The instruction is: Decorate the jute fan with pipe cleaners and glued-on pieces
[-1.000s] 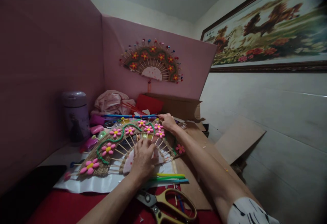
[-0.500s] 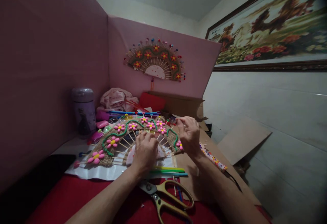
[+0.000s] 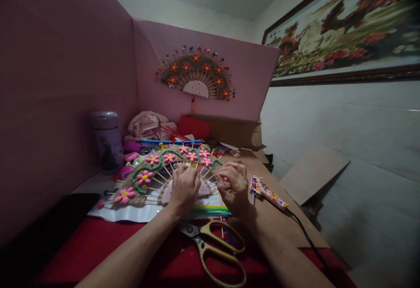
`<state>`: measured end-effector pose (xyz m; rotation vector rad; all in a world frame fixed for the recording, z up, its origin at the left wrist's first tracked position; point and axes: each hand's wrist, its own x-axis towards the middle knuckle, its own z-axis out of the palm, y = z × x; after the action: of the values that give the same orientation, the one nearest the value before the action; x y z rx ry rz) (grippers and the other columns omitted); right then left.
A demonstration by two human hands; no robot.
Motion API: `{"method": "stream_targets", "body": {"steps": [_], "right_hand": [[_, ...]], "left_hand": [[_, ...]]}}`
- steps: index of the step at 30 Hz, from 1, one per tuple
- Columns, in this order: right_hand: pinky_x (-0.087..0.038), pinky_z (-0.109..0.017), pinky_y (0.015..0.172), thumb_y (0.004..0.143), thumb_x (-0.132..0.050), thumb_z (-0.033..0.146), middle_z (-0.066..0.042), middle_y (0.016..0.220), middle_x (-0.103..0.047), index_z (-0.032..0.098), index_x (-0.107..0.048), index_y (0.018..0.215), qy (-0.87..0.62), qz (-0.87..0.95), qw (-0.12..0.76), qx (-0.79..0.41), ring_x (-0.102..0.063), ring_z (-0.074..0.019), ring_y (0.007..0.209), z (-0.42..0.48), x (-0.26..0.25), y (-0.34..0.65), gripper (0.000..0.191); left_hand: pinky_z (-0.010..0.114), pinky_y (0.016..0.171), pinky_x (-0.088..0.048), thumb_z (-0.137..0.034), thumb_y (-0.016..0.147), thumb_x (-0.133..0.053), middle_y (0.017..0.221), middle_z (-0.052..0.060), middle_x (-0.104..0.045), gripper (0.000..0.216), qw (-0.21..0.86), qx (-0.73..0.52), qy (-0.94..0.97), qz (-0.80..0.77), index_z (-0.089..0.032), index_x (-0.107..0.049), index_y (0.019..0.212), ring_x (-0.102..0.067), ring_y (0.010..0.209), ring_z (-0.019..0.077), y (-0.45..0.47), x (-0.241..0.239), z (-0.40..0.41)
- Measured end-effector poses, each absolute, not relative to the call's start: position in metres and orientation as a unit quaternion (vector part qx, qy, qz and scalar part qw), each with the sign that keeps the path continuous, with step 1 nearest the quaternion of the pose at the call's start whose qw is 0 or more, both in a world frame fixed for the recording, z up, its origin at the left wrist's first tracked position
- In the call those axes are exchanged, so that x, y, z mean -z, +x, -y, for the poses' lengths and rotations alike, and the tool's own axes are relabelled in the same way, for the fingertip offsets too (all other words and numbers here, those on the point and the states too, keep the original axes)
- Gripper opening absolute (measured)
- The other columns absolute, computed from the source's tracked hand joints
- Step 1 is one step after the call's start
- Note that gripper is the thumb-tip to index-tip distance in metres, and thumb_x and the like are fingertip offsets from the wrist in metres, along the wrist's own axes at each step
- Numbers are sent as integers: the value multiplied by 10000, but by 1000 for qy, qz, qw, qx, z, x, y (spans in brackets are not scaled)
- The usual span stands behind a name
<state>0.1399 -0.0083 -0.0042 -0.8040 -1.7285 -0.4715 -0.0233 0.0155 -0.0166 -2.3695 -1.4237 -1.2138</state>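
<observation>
A half-round craft fan (image 3: 139, 191) of twine and sticks lies in front of me, with pink clay flowers and a wavy green strip. My left hand (image 3: 185, 189) is closed over its pale middle piece (image 3: 203, 188), fingertips at the sticks. At the fan's right end is my right hand (image 3: 233, 186), fingers curled in a pinch; whatever is between them is hidden. Gold-handled scissors (image 3: 215, 246) lie nearest me. Just behind them, yellow, green and blue strips (image 3: 210, 210) lie partly under the hands.
A flower-patterned glue gun (image 3: 269, 195) with a black cord rests on cardboard (image 3: 275, 226) at right. A purple flask (image 3: 106, 141) stands at left, a dark flat object (image 3: 70, 209) before it. A finished fan (image 3: 197, 71) hangs on the pink panel (image 3: 249, 69) behind.
My right hand has come down and slightly left, onto the fan's right end, uncovering more of the glue gun. My left hand stays on the fan's middle. The view has shifted slightly.
</observation>
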Motion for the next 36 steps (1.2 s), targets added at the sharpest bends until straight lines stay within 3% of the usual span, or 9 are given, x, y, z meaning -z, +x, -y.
{"method": "stream_targets", "body": {"steps": [9, 15, 20, 26, 31, 36], "right_hand": [[-376, -395, 835, 787, -573, 138, -17, 777, -634, 211, -576, 771, -340, 752, 538, 170, -544, -202, 873, 3, 13, 139, 75], [-374, -390, 845, 795, -560, 141, -16, 797, -633, 207, -576, 792, -343, 758, 533, 153, -539, -199, 892, 1, 14, 140, 69], [-364, -375, 818, 798, -555, 150, -18, 786, -621, 203, -564, 772, -377, 718, 559, 173, -529, -195, 868, -2, 12, 144, 60], [-363, -345, 757, 869, -437, 230, -29, 763, -558, 192, -527, 727, -444, 634, 616, 148, -495, -184, 801, -6, 9, 154, 173], [-358, -340, 757, 886, -413, 259, -25, 734, -547, 193, -528, 693, -451, 622, 628, 125, -491, -186, 794, -7, 10, 158, 234], [-363, -346, 783, 897, -369, 238, -35, 791, -559, 191, -545, 761, -433, 638, 627, 111, -497, -190, 842, -6, 9, 156, 228]], "left_hand": [[368, 783, -329, -233, 903, -350, 684, 37, -567, 311, 67, 419, -786, 449, -183, -510, 641, -484, 817, 203, -25, 15, -11], [393, 840, -303, -209, 810, -552, 773, 3, -670, 100, 59, 447, -799, 398, -218, -634, 753, -501, 927, 226, -27, 15, -13], [383, 817, -324, -216, 761, -617, 702, -1, -661, 106, 48, 465, -786, 404, -209, -620, 655, -517, 882, 224, -28, 16, -15], [379, 791, -337, -275, 872, -460, 726, 31, -628, 228, 56, 450, -776, 438, -196, -605, 715, -512, 848, 214, -27, 16, -16], [372, 775, -341, -303, 903, -387, 676, 37, -592, 333, 67, 431, -774, 458, -182, -537, 631, -506, 830, 212, -26, 15, -14], [379, 773, -335, -232, 859, -471, 757, 39, -632, 193, 72, 423, -781, 455, -188, -593, 716, -491, 872, 226, -26, 16, -13]]}}
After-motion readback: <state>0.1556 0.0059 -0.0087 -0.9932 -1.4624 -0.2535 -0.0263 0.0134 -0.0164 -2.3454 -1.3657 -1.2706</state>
